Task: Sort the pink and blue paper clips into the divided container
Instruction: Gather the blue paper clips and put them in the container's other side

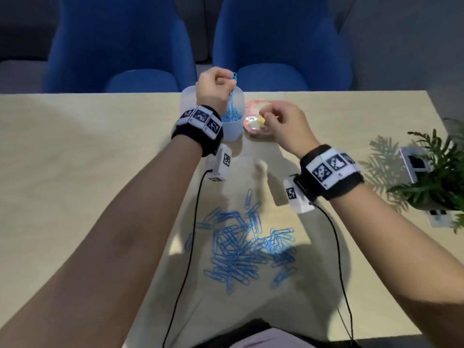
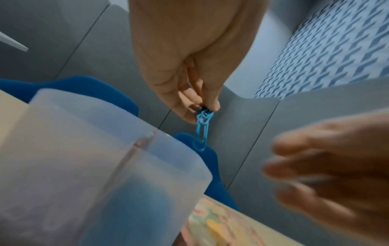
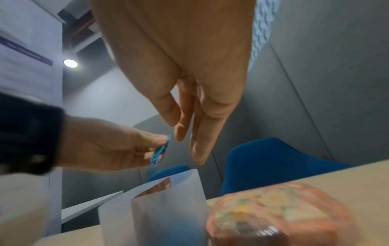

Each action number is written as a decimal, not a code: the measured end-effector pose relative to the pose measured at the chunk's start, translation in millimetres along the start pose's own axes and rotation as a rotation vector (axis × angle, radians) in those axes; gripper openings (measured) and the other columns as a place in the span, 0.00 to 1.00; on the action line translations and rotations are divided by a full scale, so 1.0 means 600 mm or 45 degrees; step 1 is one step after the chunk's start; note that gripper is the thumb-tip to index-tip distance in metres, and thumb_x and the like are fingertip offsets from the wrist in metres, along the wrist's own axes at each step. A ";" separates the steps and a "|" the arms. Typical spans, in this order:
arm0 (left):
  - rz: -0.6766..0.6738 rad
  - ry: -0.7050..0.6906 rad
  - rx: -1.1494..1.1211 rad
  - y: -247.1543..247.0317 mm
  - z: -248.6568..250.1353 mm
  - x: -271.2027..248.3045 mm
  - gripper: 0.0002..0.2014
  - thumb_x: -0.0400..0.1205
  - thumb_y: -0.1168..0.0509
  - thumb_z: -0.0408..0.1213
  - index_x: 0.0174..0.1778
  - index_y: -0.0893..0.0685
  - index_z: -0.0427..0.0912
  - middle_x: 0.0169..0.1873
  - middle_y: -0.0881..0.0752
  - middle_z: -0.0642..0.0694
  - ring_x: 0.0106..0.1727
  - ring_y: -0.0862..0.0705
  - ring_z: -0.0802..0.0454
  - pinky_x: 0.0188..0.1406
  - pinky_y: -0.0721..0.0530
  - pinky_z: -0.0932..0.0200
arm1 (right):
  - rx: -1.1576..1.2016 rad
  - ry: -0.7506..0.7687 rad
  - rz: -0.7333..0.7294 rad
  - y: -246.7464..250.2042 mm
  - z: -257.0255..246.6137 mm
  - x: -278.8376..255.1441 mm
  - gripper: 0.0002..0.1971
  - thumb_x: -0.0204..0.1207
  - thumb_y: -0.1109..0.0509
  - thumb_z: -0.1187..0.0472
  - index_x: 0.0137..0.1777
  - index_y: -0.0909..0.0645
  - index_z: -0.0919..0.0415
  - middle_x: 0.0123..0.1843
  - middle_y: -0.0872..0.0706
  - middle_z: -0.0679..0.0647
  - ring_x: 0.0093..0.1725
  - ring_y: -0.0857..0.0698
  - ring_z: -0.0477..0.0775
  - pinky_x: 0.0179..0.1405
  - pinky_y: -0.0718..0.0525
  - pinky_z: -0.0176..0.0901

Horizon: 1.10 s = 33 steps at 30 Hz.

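My left hand (image 1: pixel 232 82) pinches a small bunch of blue paper clips (image 1: pixel 233 77) that hangs down over the translucent divided container (image 1: pixel 187 96) at the table's far edge. The left wrist view shows the pinched clips (image 2: pixel 202 128) dangling from my thumb and fingertips (image 2: pixel 213 104) above the container's rim (image 2: pixel 118 116). Blue clips (image 1: pixel 232 114) lie in the container's near compartment. My right hand (image 1: pixel 266 116) hovers just right of it, its fingers (image 3: pixel 197 149) relaxed and holding nothing. A pile of loose blue clips (image 1: pixel 246 244) lies on the table near me.
A small pink-lidded box (image 1: pixel 252 121) sits right of the container, under my right hand. A potted plant (image 1: pixel 437 172) and a socket panel (image 1: pixel 414 164) stand at the right edge. Two blue chairs (image 1: pixel 120 46) are behind the table. Wrist-camera cables (image 1: pixel 190 234) trail across the tabletop.
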<state>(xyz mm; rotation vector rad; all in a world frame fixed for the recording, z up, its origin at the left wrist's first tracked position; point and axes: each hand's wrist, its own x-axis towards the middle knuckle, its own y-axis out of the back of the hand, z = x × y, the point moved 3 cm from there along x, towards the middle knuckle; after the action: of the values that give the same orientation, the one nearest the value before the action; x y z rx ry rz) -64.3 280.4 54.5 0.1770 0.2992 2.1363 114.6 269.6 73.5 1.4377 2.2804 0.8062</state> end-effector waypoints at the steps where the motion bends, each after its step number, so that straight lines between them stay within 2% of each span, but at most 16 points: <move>1: -0.026 -0.002 0.043 -0.008 -0.008 0.003 0.07 0.74 0.34 0.29 0.47 0.16 0.35 0.30 0.20 0.52 0.32 0.21 0.59 0.42 0.19 0.60 | -0.021 0.009 -0.030 0.006 0.020 -0.032 0.11 0.79 0.40 0.69 0.51 0.16 0.68 0.44 0.17 0.53 0.39 0.17 0.37 0.45 0.23 0.32; 4: -0.109 -0.057 0.189 -0.023 -0.033 -0.009 0.10 0.80 0.40 0.29 0.51 0.15 0.33 0.42 0.14 0.42 0.44 0.20 0.53 0.51 0.22 0.61 | -0.161 -0.012 -0.109 0.023 0.085 -0.137 0.10 0.78 0.39 0.68 0.51 0.16 0.61 0.47 0.11 0.54 0.47 0.12 0.56 0.50 0.17 0.46; 6: -0.091 -0.088 0.247 -0.017 -0.041 -0.023 0.13 0.83 0.44 0.30 0.55 0.15 0.34 0.52 0.13 0.39 0.52 0.19 0.51 0.53 0.27 0.67 | -0.273 -0.080 -0.237 0.026 0.119 -0.200 0.07 0.77 0.38 0.66 0.49 0.18 0.61 0.47 0.10 0.55 0.46 0.13 0.60 0.48 0.20 0.45; 8: -0.040 -0.163 0.296 -0.007 -0.035 -0.040 0.15 0.84 0.46 0.31 0.57 0.15 0.35 0.56 0.13 0.39 0.57 0.18 0.48 0.54 0.27 0.68 | -0.362 -0.116 -0.419 0.022 0.135 -0.254 0.06 0.75 0.35 0.60 0.50 0.21 0.60 0.45 0.13 0.56 0.45 0.15 0.62 0.45 0.24 0.43; 11: -0.086 -0.305 0.355 -0.001 -0.028 -0.100 0.14 0.85 0.45 0.34 0.56 0.16 0.35 0.55 0.14 0.39 0.56 0.18 0.46 0.55 0.23 0.58 | -0.565 -0.081 -0.706 0.007 0.152 -0.308 0.23 0.72 0.27 0.52 0.65 0.28 0.56 0.58 0.20 0.51 0.58 0.18 0.57 0.52 0.23 0.46; 13: -0.328 -0.312 0.364 -0.001 -0.042 -0.163 0.12 0.85 0.42 0.36 0.59 0.19 0.37 0.55 0.16 0.41 0.53 0.20 0.50 0.51 0.23 0.60 | -0.657 -0.150 -0.795 -0.001 0.163 -0.331 0.36 0.66 0.25 0.43 0.70 0.35 0.55 0.64 0.27 0.51 0.61 0.21 0.56 0.52 0.21 0.49; 14: -0.503 -0.313 0.403 -0.002 -0.053 -0.195 0.13 0.84 0.41 0.37 0.63 0.21 0.38 0.58 0.17 0.40 0.54 0.21 0.51 0.51 0.24 0.62 | -0.677 -0.185 -0.801 -0.004 0.167 -0.341 0.42 0.62 0.24 0.39 0.71 0.38 0.54 0.65 0.30 0.51 0.61 0.21 0.57 0.51 0.21 0.50; 16: -0.823 -0.340 0.624 -0.006 -0.089 -0.253 0.23 0.82 0.40 0.45 0.71 0.28 0.38 0.67 0.22 0.38 0.64 0.24 0.46 0.61 0.30 0.61 | -0.697 -0.244 -0.819 -0.010 0.176 -0.362 0.53 0.51 0.22 0.32 0.73 0.42 0.53 0.67 0.34 0.50 0.63 0.21 0.58 0.52 0.20 0.51; 18: -0.974 -0.365 0.891 -0.006 -0.125 -0.292 0.36 0.78 0.46 0.59 0.76 0.34 0.37 0.74 0.29 0.38 0.75 0.32 0.44 0.73 0.42 0.60 | -0.690 -0.279 -0.832 -0.020 0.180 -0.379 0.62 0.43 0.21 0.31 0.76 0.45 0.52 0.70 0.37 0.51 0.65 0.22 0.59 0.55 0.18 0.51; 19: -0.977 -0.366 0.980 -0.006 -0.140 -0.304 0.42 0.74 0.52 0.65 0.76 0.35 0.37 0.75 0.31 0.39 0.77 0.34 0.43 0.76 0.45 0.58 | -0.679 -0.291 -0.817 -0.027 0.180 -0.385 0.63 0.42 0.19 0.32 0.77 0.45 0.52 0.71 0.37 0.52 0.65 0.22 0.59 0.56 0.18 0.52; 21: -0.977 -0.383 1.092 -0.011 -0.159 -0.324 0.49 0.70 0.60 0.74 0.76 0.33 0.39 0.75 0.29 0.40 0.77 0.33 0.42 0.79 0.39 0.50 | -0.660 -0.307 -0.738 -0.038 0.179 -0.386 0.60 0.46 0.17 0.38 0.77 0.44 0.55 0.71 0.37 0.54 0.65 0.22 0.61 0.58 0.19 0.51; 24: -1.093 -0.560 1.128 -0.028 -0.170 -0.356 0.49 0.73 0.67 0.74 0.71 0.26 0.38 0.70 0.23 0.38 0.72 0.26 0.37 0.75 0.30 0.44 | -0.563 -0.288 -0.619 -0.053 0.177 -0.367 0.51 0.53 0.17 0.45 0.73 0.37 0.59 0.67 0.32 0.57 0.62 0.20 0.63 0.60 0.20 0.54; 27: -1.147 -0.680 1.070 -0.035 -0.152 -0.387 0.46 0.72 0.60 0.73 0.72 0.28 0.38 0.68 0.21 0.40 0.70 0.25 0.40 0.74 0.34 0.53 | -0.444 -0.248 -0.576 -0.066 0.166 -0.344 0.40 0.60 0.19 0.51 0.70 0.32 0.61 0.63 0.28 0.58 0.59 0.19 0.64 0.58 0.21 0.54; 29: -1.187 -0.541 0.898 -0.026 -0.143 -0.396 0.48 0.67 0.51 0.73 0.76 0.34 0.41 0.70 0.24 0.42 0.72 0.28 0.44 0.72 0.39 0.61 | -0.401 -0.211 -0.554 -0.068 0.160 -0.333 0.35 0.63 0.20 0.53 0.68 0.30 0.61 0.62 0.26 0.59 0.60 0.20 0.64 0.58 0.22 0.52; 31: -1.146 -0.450 0.812 -0.012 -0.136 -0.394 0.53 0.63 0.42 0.73 0.79 0.40 0.41 0.73 0.28 0.43 0.73 0.31 0.46 0.72 0.41 0.61 | -0.405 -0.204 -0.514 -0.057 0.160 -0.328 0.40 0.61 0.19 0.52 0.72 0.32 0.58 0.64 0.27 0.57 0.63 0.21 0.61 0.59 0.21 0.53; 33: -1.076 -0.485 0.933 -0.002 -0.133 -0.391 0.57 0.61 0.32 0.69 0.80 0.44 0.40 0.75 0.32 0.42 0.75 0.34 0.45 0.76 0.43 0.59 | -0.488 -0.253 -0.461 -0.040 0.163 -0.329 0.51 0.54 0.17 0.46 0.76 0.39 0.53 0.66 0.30 0.54 0.66 0.24 0.58 0.57 0.19 0.54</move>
<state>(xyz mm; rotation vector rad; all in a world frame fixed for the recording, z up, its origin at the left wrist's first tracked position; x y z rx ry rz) 45.9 73.4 -25.3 0.7258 0.7628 1.0593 237.5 112.1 -23.0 0.8631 2.0131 0.8777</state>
